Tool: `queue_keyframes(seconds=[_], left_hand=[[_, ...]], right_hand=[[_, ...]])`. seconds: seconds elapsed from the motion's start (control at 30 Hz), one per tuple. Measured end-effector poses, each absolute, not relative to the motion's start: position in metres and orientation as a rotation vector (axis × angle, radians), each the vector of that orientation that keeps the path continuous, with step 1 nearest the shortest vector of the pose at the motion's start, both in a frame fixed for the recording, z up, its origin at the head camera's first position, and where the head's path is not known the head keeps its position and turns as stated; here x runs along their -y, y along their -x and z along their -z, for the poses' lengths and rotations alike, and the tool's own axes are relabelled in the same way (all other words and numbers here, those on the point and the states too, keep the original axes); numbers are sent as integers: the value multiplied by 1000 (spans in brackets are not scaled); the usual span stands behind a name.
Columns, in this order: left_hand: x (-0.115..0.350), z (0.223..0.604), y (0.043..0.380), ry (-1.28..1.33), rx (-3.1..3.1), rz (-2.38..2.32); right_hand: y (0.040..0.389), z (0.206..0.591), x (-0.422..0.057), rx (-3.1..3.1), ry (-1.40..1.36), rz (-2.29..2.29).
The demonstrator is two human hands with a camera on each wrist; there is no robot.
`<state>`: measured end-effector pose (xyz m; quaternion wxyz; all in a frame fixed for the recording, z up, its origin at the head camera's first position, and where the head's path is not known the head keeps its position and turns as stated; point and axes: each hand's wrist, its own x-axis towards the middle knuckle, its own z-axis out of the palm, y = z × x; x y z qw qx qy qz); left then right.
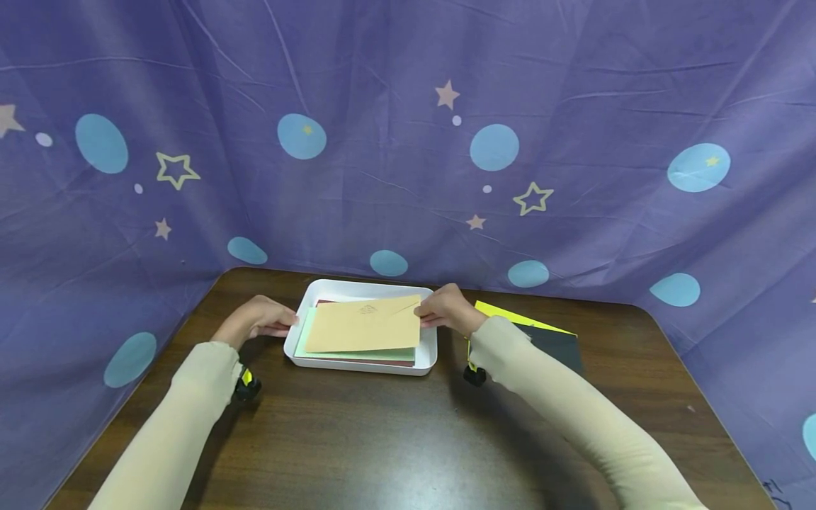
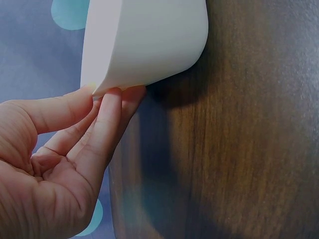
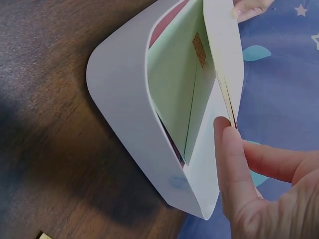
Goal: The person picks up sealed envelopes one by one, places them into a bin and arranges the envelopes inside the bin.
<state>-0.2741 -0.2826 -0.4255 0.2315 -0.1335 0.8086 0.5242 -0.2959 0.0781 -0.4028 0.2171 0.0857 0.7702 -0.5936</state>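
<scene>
A white tray [image 1: 357, 366] sits on the table with a stack of envelopes in it. On top is a tan envelope [image 1: 363, 326], its right edge pinched between the thumb and fingers of my right hand [image 1: 444, 309]. In the right wrist view this envelope [image 3: 223, 59] is tilted up off a light green envelope [image 3: 174, 84]. A dark red piece [image 3: 167, 25] shows beneath the green one. My left hand [image 1: 264, 315] pinches the tray's left rim, thumb at the lip and fingers against the outer wall [image 2: 154, 45].
Right of the tray, partly behind my right forearm, lie a bright yellow sheet [image 1: 519, 316] and a dark sheet [image 1: 554, 346]. A purple curtain [image 1: 395, 142] with stars and blue dots hangs behind and beside the brown wooden table [image 1: 357, 432].
</scene>
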Motion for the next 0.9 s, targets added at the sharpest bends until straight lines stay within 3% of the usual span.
queue_keyframes(seconds=[0.57, 0.9], left_hand=[[282, 425, 273, 337, -2194, -1485], [283, 424, 273, 330, -2187, -1498]], right_hand=[[299, 402, -61, -2192, -290, 1583], [300, 404, -55, -2433, -231, 1327]])
